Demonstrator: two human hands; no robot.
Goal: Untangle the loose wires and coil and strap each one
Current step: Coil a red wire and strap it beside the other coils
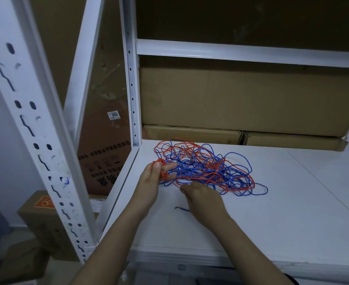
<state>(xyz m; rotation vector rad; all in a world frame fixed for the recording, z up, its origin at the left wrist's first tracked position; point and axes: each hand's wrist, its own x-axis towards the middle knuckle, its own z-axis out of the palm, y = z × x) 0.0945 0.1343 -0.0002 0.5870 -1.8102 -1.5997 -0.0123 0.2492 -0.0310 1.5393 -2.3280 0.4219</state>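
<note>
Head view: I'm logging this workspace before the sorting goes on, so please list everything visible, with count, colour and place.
red wire: one, red, tangled with the blue on the shelf, one end coiled in the left hand
blue wire: one, blue, same tangle; loose end by the right hand
shelf board: one, white, under the wires
rack posts: several, white, perforated
cardboard boxes: several, brown, behind the shelf and at left
left hand: grips the small red coil
right hand: palm down beside the tangle; grip unclear
</note>
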